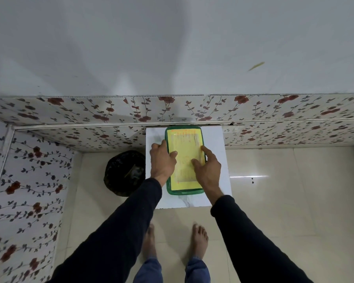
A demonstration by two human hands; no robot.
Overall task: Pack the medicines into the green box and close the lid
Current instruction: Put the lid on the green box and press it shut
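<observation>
The green box (184, 192) lies on a small white table (215, 137), long side running away from me. Its lid (185, 148) is down, with a yellow printed label covering the top. My left hand (161, 160) rests on the lid's left edge, thumb on the label and fingers curled over the rim. On the right half lies my right hand (207, 168), fingers spread flat on the label and the right rim. No medicines are visible; the inside of the box is hidden by the lid.
A black bin (124, 172) lined with a dark bag stands on the floor just left of the table. Floral-patterned wall panels (29, 170) run behind the table and along the left. My bare feet (199, 240) stand on the cream floor tiles in front.
</observation>
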